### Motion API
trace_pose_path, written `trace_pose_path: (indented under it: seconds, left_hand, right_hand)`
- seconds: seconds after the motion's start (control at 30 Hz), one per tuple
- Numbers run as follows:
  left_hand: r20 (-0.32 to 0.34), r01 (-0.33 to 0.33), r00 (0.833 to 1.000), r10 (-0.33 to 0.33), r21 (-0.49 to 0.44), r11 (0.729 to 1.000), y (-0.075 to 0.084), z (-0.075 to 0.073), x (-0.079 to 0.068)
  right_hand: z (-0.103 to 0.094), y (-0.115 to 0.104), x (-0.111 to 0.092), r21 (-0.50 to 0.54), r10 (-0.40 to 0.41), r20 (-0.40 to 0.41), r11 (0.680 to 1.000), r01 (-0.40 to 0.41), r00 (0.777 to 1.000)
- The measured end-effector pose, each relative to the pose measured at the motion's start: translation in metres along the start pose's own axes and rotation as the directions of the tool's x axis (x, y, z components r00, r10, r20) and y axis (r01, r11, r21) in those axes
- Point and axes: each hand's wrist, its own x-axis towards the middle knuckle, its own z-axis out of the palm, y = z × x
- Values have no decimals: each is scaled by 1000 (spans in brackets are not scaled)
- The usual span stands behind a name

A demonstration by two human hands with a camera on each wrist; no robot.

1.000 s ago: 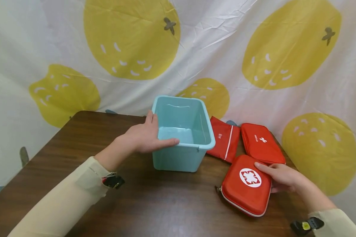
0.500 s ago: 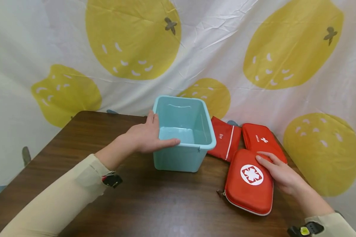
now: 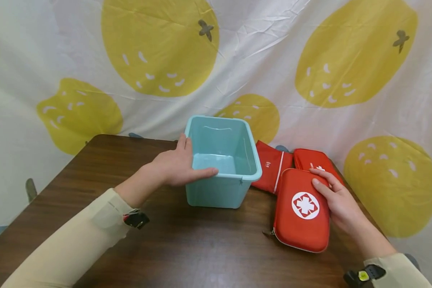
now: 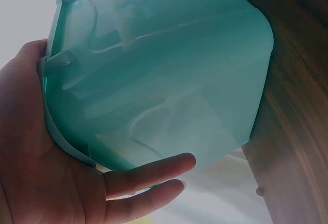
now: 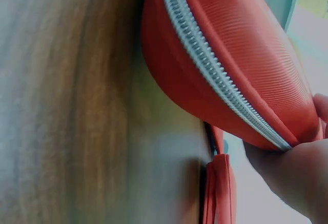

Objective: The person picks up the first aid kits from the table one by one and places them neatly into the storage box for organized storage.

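Note:
A red hard-shell first aid case (image 3: 301, 228) with a white cross emblem is tilted, its far end raised off the table. My right hand (image 3: 340, 204) grips that end at its far right corner; in the right wrist view the case's silver zipper (image 5: 205, 62) shows, and a gap lies beneath its raised end. At the middle of the table stands a light teal plastic bin (image 3: 217, 192), with nothing seen inside. Against its near left corner rests my left hand (image 3: 174, 166), thumb along the near rim. The left wrist view shows straight fingers (image 4: 154, 175) by the bin's outer wall.
Right of the bin lies a flat red pouch (image 3: 270, 168) with a white stripe. Another red first aid pouch (image 3: 313, 157) lies at the back right, partly covered by the case and hand. A lemon-print curtain (image 3: 252, 60) hangs behind the brown wooden table (image 3: 165, 248).
My right hand has raised the far end of the first aid case and shifted it slightly away from me, covering more of the back pouch. My left hand and the bin stay put.

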Motion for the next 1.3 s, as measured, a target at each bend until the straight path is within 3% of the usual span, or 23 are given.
trace_pose_path:
  seconds: [0.37,0.57,0.87,1.03,1.3]
  left_hand:
    - [4,5,1000,-5,-9,1000,0,1,0]
    - [-1,-2,1000,2,-2,1000,0,0,-1]
    - [-10,-9,1000,9,-5,1000,1,0,-2]
    - [-9,-12,1000,12,8,1000,1,-1,-2]
    - [-4,-12,1000,12,0,1000,0,-1,-3]
  right_hand:
    - [12,-31,6,-44,-47,-21,998,46,999]
    - [21,-64,12,42,-109,-9,993,109,994]
    - [34,-104,20,180,-241,7,955,236,971]
    - [41,-117,24,187,-245,-22,951,245,969]
    - [55,-136,33,162,-187,-19,969,188,982]
